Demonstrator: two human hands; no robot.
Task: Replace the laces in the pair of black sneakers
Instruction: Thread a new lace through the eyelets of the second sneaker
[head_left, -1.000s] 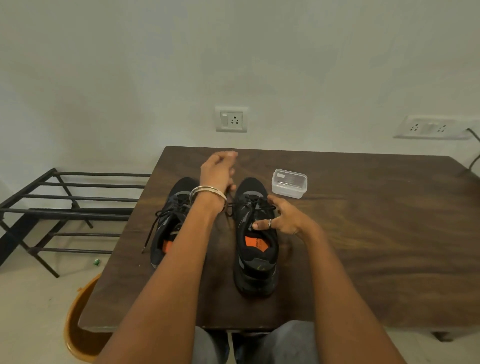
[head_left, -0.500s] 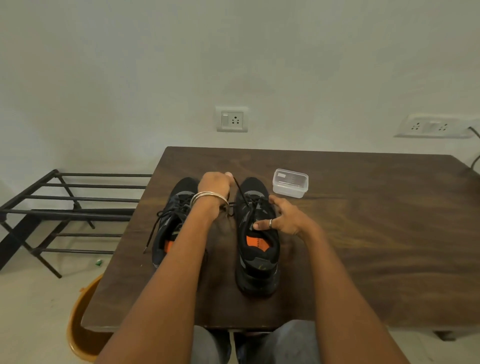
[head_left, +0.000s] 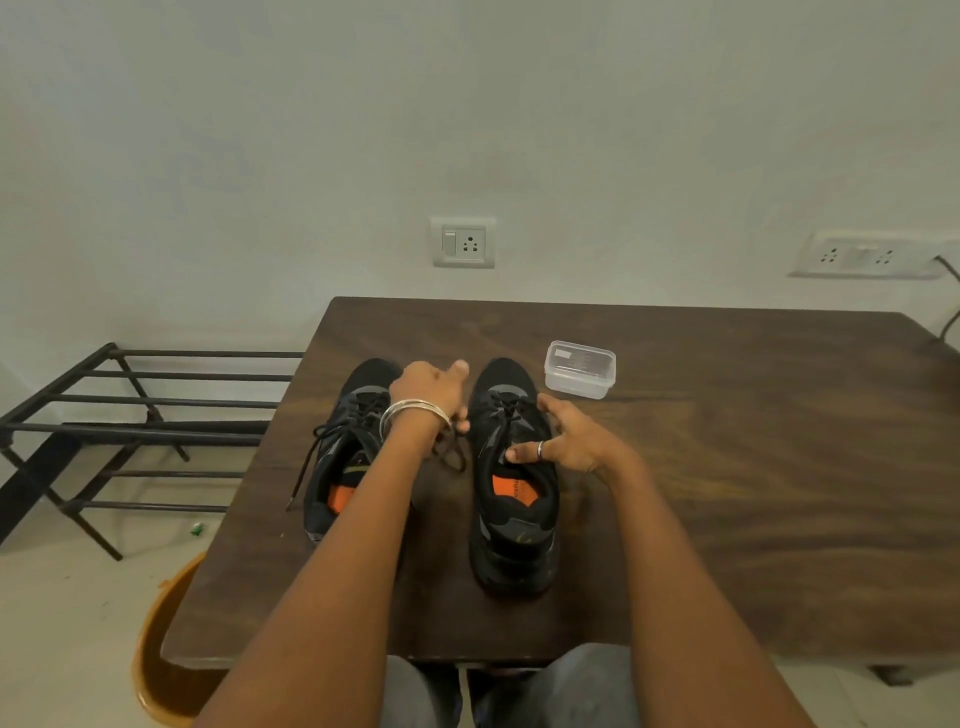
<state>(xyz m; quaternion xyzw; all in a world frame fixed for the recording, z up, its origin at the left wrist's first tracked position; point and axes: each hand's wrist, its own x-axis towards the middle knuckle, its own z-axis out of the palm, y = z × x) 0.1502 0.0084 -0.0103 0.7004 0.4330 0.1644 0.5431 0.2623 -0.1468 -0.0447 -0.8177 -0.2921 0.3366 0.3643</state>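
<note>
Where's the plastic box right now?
The box sits on the table, right of the right sneaker's toe, beyond the right hand.

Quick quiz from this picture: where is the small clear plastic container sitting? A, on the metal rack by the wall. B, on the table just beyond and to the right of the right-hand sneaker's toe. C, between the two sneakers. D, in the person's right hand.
B: the clear plastic container stands on the table, apart from the right-hand sneaker, just past its toe and to the right.

No legible text; print on the orange insole (head_left: 511, 491) unreadable.
</note>
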